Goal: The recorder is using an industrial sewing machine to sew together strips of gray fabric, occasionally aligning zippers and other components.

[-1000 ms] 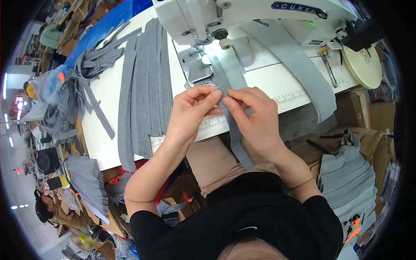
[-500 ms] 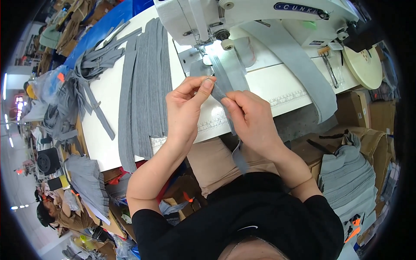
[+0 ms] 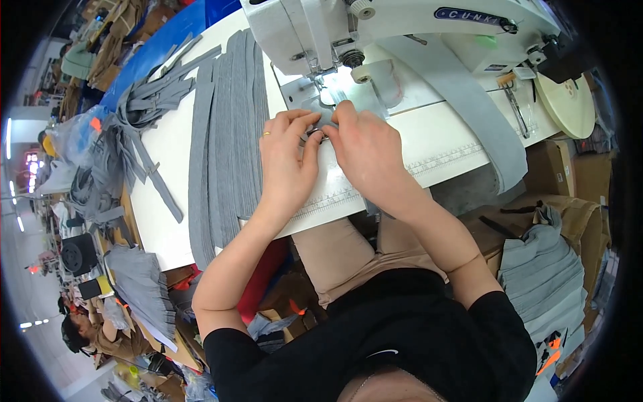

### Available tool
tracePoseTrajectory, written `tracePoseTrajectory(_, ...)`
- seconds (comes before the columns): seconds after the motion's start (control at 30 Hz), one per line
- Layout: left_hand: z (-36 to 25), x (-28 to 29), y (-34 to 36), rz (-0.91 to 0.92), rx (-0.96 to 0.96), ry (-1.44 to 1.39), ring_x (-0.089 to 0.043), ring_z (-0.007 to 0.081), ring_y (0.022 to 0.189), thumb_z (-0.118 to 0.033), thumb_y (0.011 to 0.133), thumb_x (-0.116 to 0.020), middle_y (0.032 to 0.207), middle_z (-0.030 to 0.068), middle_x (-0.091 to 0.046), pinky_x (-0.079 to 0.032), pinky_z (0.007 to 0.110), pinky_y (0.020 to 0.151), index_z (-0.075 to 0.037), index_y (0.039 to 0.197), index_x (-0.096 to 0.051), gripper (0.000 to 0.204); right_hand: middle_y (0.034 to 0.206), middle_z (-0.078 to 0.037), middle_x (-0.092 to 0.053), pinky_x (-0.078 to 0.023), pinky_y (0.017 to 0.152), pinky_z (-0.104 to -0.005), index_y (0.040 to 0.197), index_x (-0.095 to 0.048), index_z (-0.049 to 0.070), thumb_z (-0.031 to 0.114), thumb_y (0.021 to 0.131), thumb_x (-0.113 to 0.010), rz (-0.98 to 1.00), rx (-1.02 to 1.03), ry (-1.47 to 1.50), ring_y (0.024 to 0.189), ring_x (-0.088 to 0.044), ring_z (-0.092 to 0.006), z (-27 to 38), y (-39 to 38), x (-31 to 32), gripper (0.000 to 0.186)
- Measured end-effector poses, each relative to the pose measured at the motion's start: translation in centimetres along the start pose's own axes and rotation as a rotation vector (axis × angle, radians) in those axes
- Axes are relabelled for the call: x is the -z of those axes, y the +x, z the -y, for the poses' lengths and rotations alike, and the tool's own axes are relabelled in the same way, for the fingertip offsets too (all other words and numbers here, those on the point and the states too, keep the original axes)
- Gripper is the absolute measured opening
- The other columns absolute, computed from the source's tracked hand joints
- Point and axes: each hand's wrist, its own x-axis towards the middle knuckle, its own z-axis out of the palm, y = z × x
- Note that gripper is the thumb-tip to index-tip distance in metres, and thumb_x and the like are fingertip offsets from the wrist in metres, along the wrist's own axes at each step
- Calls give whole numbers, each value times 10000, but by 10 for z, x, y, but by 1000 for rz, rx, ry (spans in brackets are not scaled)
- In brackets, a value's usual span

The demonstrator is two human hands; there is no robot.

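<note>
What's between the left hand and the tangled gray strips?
Head view: a row of long gray strips, side by side on the white table, between the left hand and the tangle.

Smooth, glossy white sewing machine [image 3: 455, 30] at the top; shiny white tabletop [image 3: 435, 137] beneath. Matt grey cloth strips [image 3: 231, 134], upper left of centre. Dull brown cardboard box [image 3: 546, 164], right; crinkled, translucent plastic bag [image 3: 76, 137], far left.

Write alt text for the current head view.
A person's left hand and right hand are close together at a lit white sewing machine; what lies between them is unclear. Grey strips lie stacked on the table to their left; a wide grey band hangs over its edge at right.
</note>
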Motion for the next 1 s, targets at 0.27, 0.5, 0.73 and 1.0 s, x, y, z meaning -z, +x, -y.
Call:
tracePoseTrajectory(0.27,-7,-1,5,112,-87,219,-557,312,1279,-88,988,-608,1393,116,-606,-348,457,1112,-40,1325,-681,349,826,-78,-631,-498,719,-395,909,-618,52,224,854,-781,-178,25,-102,806,-604,-244,-4,0,1,243)
tracePoseTrajectory(0.5,-8,0,6,155,0,65,-506,308,1384,-91,980,-609,1367,128,-609,-271,535,1178,-9,1315,-655,348,857,-95,-651,-492,713,-409,976,-626,50,130,848,-773,-142,-99,211,813,-601,-284,-4,1,-5,211)
tracePoseTrajectory(0.73,-5,6,0,199,-22,149,-464,274,1461,-102,1026,-575,1484,66,-587,-153,575,1238,-76,1377,-646,359,673,-76,-639,-500,619,-428,956,-581,55,47,864,-737,-67,-367,519,693,-661,-301,-5,5,-3,181)
tracePoseTrajectory(1.0,5,0,12,163,-39,159,-530,318,1391,-85,1003,-595,1424,103,-627,-148,666,1208,-71,1320,-674,327,745,-109,-648,-505,635,-437,933,-541,45,22,875,-704,-115,-358,577,706,-663,-323,-5,13,-11,174)
